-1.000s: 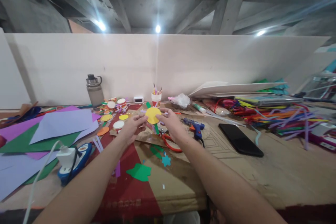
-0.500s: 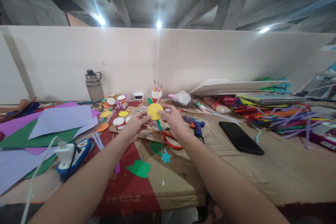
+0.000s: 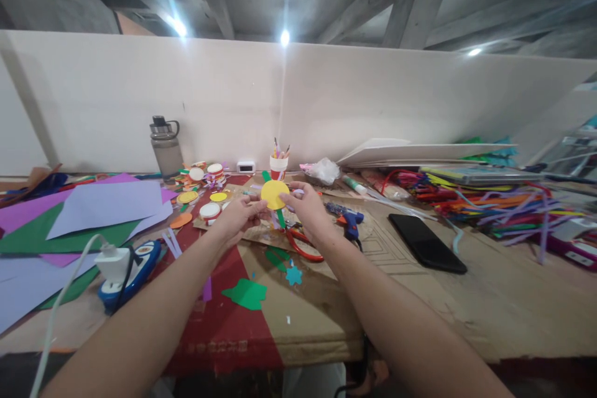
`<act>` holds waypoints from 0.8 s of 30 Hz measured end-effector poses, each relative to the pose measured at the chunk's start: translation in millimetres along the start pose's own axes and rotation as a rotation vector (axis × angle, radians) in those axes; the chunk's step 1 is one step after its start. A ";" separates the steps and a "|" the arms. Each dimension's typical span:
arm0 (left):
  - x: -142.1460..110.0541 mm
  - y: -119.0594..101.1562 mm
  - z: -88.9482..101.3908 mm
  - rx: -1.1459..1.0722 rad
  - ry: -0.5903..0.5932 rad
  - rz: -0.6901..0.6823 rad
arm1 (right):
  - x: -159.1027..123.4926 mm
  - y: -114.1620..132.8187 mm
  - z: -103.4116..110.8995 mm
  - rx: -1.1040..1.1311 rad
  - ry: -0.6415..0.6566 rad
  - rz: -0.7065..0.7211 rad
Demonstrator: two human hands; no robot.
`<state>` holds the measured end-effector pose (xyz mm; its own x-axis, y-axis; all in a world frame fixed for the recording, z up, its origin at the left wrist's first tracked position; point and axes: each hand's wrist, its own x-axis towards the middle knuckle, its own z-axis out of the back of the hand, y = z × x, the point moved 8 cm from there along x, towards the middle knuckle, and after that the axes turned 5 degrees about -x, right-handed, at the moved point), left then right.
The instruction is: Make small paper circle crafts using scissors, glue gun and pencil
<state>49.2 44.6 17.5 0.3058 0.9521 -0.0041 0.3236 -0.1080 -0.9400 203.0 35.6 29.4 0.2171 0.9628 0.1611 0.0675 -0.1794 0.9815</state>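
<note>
A: What's nearest?
B: The table edge, covered in cardboard (image 3: 321, 329) with a red panel (image 3: 233, 326) left of centre.
A: Any writing?
B: Pale characters (image 3: 219, 346) along the red, too blurred to read.
A: Past that?
B: A green paper scrap (image 3: 246, 294) and a blue paper flower (image 3: 293, 275) lie flat. Leftward, a blue-and-white power strip (image 3: 148, 254) carries a round mark, too small to make out, near lilac paper (image 3: 107, 208).
A: And the hands?
B: Both pinch one yellow disc (image 3: 275, 194), raised over the table's middle: the left hand (image 3: 236, 219) at its left edge, the right hand (image 3: 308, 208) with its thumb on the face. A green strip (image 3: 280, 219) shows above and below it.
A: To the right?
B: A blue glue gun (image 3: 351, 224), then a dark-screened phone (image 3: 426, 242).
A: The back?
B: A bottle (image 3: 166, 152) and a cup (image 3: 278, 165) of pencils stand before a white partition (image 3: 224, 87). Beyond it are bare concrete beams (image 3: 354, 6) and three bright lights (image 3: 285, 38).
</note>
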 end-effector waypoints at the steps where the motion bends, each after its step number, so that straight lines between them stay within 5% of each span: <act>1: 0.3 0.1 1.2 0.000 -0.008 0.004 | 0.1 0.1 0.3 -0.006 0.000 0.006; 24: 4.0 0.1 7.5 0.005 0.052 0.063 | -1.5 -0.3 -2.5 -0.069 0.051 0.018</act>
<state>43.8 50.5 14.9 0.3721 0.9271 -0.0458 0.2980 -0.1661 -0.9400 200.3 34.6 29.1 0.1680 0.9688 0.1822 -0.0040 -0.1842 0.9829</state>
